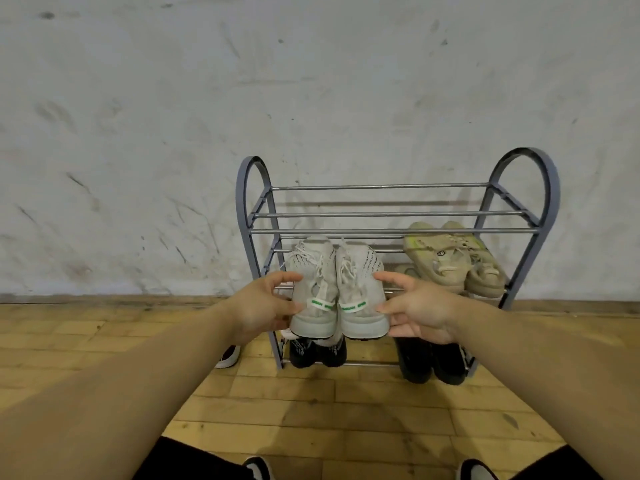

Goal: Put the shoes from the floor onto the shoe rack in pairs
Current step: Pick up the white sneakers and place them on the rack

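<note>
Seen from the wearer's head, looking down: two bare arms reach toward a grey metal rack standing against a scuffed wall. The left hand and right hand cup a white pair of sneakers from either side, thumbs above and fingers curved under. This squeezes the shoes together, probably so that they land side by side as a pair. The white pair sits at the left of the middle shelf, heels facing the viewer. Whether its soles already rest on the rails is hard to tell. A beige pair fills the right of that shelf, and black shoes line the bottom one. The top shelf is bare. One loose shoe lies on the floor left of the rack.
</note>
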Motion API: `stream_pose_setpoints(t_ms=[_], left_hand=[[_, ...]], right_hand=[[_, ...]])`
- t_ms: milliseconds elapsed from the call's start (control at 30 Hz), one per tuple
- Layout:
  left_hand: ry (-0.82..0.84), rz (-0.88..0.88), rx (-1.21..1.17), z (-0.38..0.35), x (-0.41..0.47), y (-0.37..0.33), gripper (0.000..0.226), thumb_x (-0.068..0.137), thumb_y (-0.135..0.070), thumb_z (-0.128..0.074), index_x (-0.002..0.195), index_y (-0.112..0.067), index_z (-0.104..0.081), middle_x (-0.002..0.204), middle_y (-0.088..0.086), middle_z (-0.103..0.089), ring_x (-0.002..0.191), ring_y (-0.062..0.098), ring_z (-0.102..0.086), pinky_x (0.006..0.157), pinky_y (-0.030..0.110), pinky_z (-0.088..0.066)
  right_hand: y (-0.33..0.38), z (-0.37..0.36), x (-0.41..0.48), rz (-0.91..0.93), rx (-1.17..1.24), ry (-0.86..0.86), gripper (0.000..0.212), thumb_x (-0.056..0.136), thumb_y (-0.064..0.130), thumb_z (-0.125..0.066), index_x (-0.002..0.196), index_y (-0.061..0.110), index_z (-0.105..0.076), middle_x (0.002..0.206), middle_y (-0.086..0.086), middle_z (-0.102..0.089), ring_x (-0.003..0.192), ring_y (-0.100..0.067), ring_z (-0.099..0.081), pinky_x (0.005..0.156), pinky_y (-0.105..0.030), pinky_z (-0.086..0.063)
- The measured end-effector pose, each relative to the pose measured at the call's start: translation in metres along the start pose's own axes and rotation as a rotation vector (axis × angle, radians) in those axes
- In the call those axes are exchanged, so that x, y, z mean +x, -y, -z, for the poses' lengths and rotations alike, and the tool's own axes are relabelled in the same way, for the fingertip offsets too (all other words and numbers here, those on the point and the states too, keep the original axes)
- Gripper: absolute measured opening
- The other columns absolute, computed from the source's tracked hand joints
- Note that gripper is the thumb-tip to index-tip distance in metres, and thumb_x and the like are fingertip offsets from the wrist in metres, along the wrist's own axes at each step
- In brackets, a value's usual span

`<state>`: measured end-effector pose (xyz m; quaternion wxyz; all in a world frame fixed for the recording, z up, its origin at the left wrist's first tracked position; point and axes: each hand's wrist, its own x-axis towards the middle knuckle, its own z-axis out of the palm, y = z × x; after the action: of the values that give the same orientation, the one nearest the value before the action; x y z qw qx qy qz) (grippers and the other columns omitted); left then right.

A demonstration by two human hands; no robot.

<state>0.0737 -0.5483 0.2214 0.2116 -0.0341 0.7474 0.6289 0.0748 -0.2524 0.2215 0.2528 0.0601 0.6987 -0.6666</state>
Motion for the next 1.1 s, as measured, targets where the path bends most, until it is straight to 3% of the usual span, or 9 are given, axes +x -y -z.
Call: stream_pose_setpoints(t_ms=[233,300,467,600,733,833,867,967,1100], left_hand=[[-0.189,-0.005,0.125,0.021,0.063,0.012,0.059,0.094,-0.001,-0.069,0.144,-0.026,-0.05,0.111,0.02,-0.074,0.087,0.028,-0.07,0.081,0.04,-0.06],[-0.24,-0.029,0.162,0.023,0.079,0.012,0.06,0.096,-0.002,-0.066,0.146,-0.029,-0.048,0.118,0.014,-0.073,0.091,0.024,-0.072,0.078,0.034,-0.061],[-0.312,-0.081,0.339,0.029,0.106,0.016,0.06,0.103,-0.01,-0.058,0.155,-0.03,-0.04,0.152,0.007,-0.052,0.121,0.024,-0.063,0.102,0.04,-0.055],[-0.455,-0.128,0.496,0.026,0.118,0.019,0.053,0.107,-0.01,-0.046,0.157,-0.028,-0.038,0.158,0.007,-0.045,0.072,0.004,-0.057,0.061,0.028,-0.054],[-0.543,-0.169,0.463,0.033,0.122,0.019,0.053,0.106,-0.007,-0.044,0.156,-0.027,-0.041,0.151,0.006,-0.054,0.075,0.003,-0.053,0.063,0.024,-0.052],[-0.529,-0.172,0.428,0.031,0.116,0.019,0.048,0.108,-0.018,-0.043,0.155,-0.029,-0.04,0.105,-0.008,-0.067,0.069,0.01,-0.056,0.063,0.03,-0.054],[-0.491,-0.161,0.423,0.029,0.113,0.019,0.049,0.108,-0.022,-0.044,0.155,-0.031,-0.038,0.102,-0.009,-0.066,0.072,0.017,-0.062,0.061,0.029,-0.054],[-0.363,-0.183,0.581,0.026,0.104,0.023,0.063,0.102,-0.031,-0.058,0.159,-0.032,-0.032,0.153,-0.002,-0.048,0.123,0.026,-0.062,0.088,0.027,-0.052],[-0.373,-0.194,0.787,0.031,0.105,0.032,0.076,0.095,-0.021,-0.07,0.16,-0.026,-0.031,0.16,0.004,-0.037,0.144,0.023,-0.041,0.111,0.03,-0.036]], right_hand=[[0.005,-0.023,0.097,0.024,0.04,-0.087,0.079,0.093,-0.011,-0.063,0.153,0.037,-0.044,0.125,-0.003,-0.071,0.105,-0.024,-0.073,0.075,-0.036,-0.061],[0.007,-0.024,0.119,0.045,0.042,-0.109,0.082,0.092,-0.012,-0.063,0.154,0.038,-0.044,0.141,-0.004,-0.062,0.11,-0.023,-0.07,0.08,-0.037,-0.06],[0.005,-0.026,0.156,0.094,0.027,-0.097,0.081,0.094,-0.014,-0.059,0.157,0.035,-0.04,0.152,-0.006,-0.053,0.112,-0.02,-0.066,0.072,-0.031,-0.059],[0.003,-0.027,0.173,0.107,0.067,-0.096,0.08,0.095,-0.016,-0.057,0.157,0.03,-0.039,0.155,-0.005,-0.049,0.117,-0.026,-0.065,0.085,-0.042,-0.062],[0.006,-0.033,0.182,0.109,0.082,-0.106,0.08,0.094,-0.015,-0.059,0.156,0.031,-0.041,0.153,-0.007,-0.05,0.114,-0.029,-0.068,0.093,-0.052,-0.059],[0.007,-0.043,0.181,0.1,0.066,-0.116,0.077,0.096,-0.01,-0.06,0.157,0.033,-0.04,0.138,-0.006,-0.062,0.104,-0.024,-0.072,0.077,-0.041,-0.063],[0.008,-0.045,0.18,0.104,0.022,-0.127,0.075,0.097,-0.007,-0.061,0.157,0.033,-0.039,0.134,-0.005,-0.064,0.103,-0.023,-0.072,0.075,-0.039,-0.063],[0.006,-0.044,0.177,0.145,-0.298,-0.183,0.07,0.101,0.014,-0.063,0.16,0.033,-0.031,0.147,-0.006,-0.058,0.109,-0.023,-0.067,0.094,-0.044,-0.059],[0.007,-0.035,0.167,0.202,-0.535,-0.201,0.083,0.092,0.045,-0.072,0.162,0.033,-0.029,0.163,0.0,-0.04,0.14,-0.024,-0.049,0.115,-0.042,-0.043]])
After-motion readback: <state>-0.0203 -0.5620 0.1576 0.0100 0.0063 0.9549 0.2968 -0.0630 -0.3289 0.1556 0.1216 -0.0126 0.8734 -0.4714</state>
